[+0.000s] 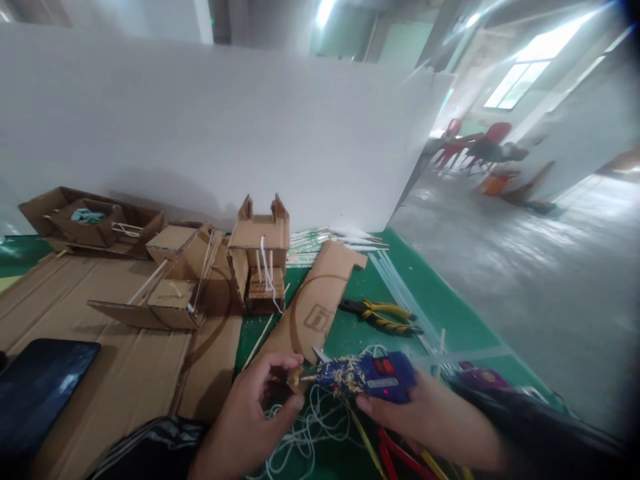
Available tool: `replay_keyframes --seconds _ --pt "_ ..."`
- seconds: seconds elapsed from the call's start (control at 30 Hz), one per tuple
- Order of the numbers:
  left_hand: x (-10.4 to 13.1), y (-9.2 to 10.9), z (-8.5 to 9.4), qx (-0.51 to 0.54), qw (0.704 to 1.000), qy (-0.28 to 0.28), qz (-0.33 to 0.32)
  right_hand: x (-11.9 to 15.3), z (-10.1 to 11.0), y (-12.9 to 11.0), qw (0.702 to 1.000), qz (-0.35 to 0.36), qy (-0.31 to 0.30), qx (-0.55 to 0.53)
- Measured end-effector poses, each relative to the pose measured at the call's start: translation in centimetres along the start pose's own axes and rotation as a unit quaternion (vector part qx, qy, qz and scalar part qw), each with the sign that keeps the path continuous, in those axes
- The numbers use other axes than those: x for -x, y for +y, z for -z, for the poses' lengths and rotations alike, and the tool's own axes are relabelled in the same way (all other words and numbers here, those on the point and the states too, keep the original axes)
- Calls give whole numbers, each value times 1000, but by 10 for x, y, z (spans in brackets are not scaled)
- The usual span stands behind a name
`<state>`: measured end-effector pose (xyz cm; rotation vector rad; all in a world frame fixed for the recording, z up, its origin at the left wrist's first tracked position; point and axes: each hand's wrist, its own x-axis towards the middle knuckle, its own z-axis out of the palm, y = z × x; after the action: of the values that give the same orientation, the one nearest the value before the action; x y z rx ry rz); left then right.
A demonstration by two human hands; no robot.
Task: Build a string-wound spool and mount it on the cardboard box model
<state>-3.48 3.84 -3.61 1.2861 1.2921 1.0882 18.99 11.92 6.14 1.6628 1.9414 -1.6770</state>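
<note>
Between thumb and fingertips of the left hand (250, 408), a small brown piece (295, 382) was pinched above the green tabletop (443, 310); the right hand (413, 413) grasped a blue glue gun (370, 380), its nozzle (309, 378) close against the piece. White cord (310, 437) lay looped below, a cardboard strip (313, 300), yellow-handled pliers (383, 315) and an upright cardboard structure (260, 235) farther off

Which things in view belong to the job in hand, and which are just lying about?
In the job:
- glue gun, in the right hand
- small brown piece, in the left hand, at the nozzle
- clear sticks, probably its glue

Seemingly just lying about:
- yellow pliers
- dark slab
- red chairs
</note>
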Motion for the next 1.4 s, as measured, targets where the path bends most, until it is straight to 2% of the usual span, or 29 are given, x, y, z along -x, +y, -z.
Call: replay_keyframes --seconds 0.07,0.2,0.33,0.47,0.63,0.8,0.97,1.17,1.27,1.4 --pt "0 3 0 7 1000 -2 6 1 -1 -1 1000 -3 -2 8" --pt "0 4 1 -7 1000 -12 5 4 -3 -2 999 -8 34 -12" --pt "0 1 2 -37 999 1 -10 2 -1 -3 1000 -21 6 4" --pt "-1 3 1 -18 1000 8 -8 1 1 -4 1000 -2 -8 -7" --pt "-2 7 0 -1 1000 4 1 3 0 -5 1000 -8 2 -10" --pt "1 3 3 -31 1000 -5 -4 3 0 -4 1000 -4 -4 8" --pt "1 0 1 -14 1000 1 -12 3 0 -5 1000 13 6 -6" --pt "0 2 1 -21 1000 -5 5 -2 -3 7 999 28 22 0" --pt "0 1 1 -30 999 -2 -15 -6 -4 14 998 52 29 2" --pt "0 0 4 -67 996 -3 -66 -7 -4 17 999 24 20 13"
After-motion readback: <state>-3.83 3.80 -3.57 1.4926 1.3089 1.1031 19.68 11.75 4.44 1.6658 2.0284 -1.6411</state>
